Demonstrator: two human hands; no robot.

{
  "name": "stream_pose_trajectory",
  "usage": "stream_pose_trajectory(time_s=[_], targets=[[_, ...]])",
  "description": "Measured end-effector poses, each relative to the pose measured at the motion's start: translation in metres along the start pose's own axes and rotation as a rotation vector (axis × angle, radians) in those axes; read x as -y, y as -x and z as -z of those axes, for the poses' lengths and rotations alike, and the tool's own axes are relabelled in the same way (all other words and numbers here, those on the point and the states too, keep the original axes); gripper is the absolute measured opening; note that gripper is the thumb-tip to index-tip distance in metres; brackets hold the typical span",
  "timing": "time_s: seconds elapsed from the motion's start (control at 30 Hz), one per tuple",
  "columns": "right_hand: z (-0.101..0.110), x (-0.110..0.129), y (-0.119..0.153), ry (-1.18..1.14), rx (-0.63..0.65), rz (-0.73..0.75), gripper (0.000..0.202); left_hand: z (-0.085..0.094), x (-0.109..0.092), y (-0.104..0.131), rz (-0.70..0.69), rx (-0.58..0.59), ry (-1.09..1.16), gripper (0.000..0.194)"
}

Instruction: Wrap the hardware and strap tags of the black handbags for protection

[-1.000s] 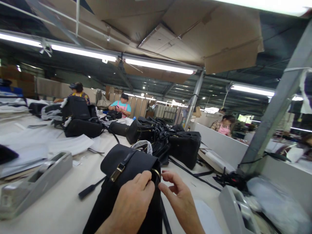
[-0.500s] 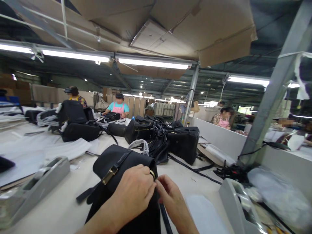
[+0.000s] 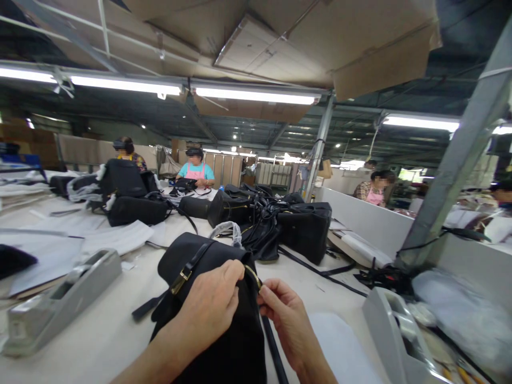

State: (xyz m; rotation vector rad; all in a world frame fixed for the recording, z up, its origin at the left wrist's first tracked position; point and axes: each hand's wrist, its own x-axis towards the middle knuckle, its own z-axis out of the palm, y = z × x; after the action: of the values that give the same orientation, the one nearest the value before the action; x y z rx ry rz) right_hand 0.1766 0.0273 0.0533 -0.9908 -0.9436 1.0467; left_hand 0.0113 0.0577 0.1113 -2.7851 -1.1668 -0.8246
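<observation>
A black backpack [image 3: 224, 346] with a buckled flap stands on the white table in front of me, its top handle wrapped in clear plastic. My left hand [image 3: 218, 301] is closed on the bag's upper edge, beside the gold zipper [image 3: 253, 276]. At the lower end of the visible zipper, my right hand [image 3: 286, 317] pinches with thumb and forefinger; whether it holds the puller or the zipper edge is too small to tell. The gold buckle [image 3: 181, 281] lies on the flap, left of my left hand.
Grey tape dispensers stand at left [image 3: 64, 301] and right [image 3: 400, 336]. Black bags [image 3: 306, 229] are piled behind the backpack. White sheets [image 3: 116, 240] lie at left, a plastic bag [image 3: 460, 304] at right. Several people sit farther back.
My hands have moved apart, the left one slightly up and left, the right one slightly right. More of the gold zipper shows between them. The view has shifted a little.
</observation>
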Motion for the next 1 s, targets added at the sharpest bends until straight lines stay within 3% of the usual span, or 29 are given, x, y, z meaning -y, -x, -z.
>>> stream_pose_trajectory(time_s=[0.07, 0.13, 0.23, 0.33, 0.43, 0.63, 0.87, 1.0], targets=[[0.002, 0.004, 0.003, 0.003, -0.015, 0.024, 0.031, 0.004, -0.003, -0.002, -0.028, 0.005, -0.032, 0.049], [0.005, 0.008, 0.005, 0.062, -0.021, 0.086, 0.031, 0.009, -0.005, -0.008, -0.138, 0.005, -0.051, 0.059], [0.012, 0.012, 0.008, 0.171, -0.037, 0.187, 0.028, 0.017, -0.005, -0.026, -0.344, 0.117, 0.076, 0.039], [0.017, 0.012, 0.01, 0.211, -0.055, 0.22, 0.028, 0.022, -0.001, -0.046, -0.421, 0.242, 0.243, 0.026], [0.018, 0.01, 0.011, 0.182, -0.088, 0.207, 0.029, 0.02, 0.003, -0.056, -0.401, 0.257, 0.308, 0.02], [0.02, 0.003, 0.011, 0.162, -0.184, 0.218, 0.032, 0.004, 0.001, -0.046, -0.205, 0.102, 0.385, 0.017], [0.019, 0.011, 0.01, 0.414, -0.117, 0.363, 0.014, -0.008, 0.002, -0.033, -0.206, 0.031, 0.406, 0.019], [0.018, 0.025, 0.008, 0.602, -0.008, 0.436, 0.018, -0.011, 0.002, -0.031, -0.233, 0.039, 0.369, 0.018]])
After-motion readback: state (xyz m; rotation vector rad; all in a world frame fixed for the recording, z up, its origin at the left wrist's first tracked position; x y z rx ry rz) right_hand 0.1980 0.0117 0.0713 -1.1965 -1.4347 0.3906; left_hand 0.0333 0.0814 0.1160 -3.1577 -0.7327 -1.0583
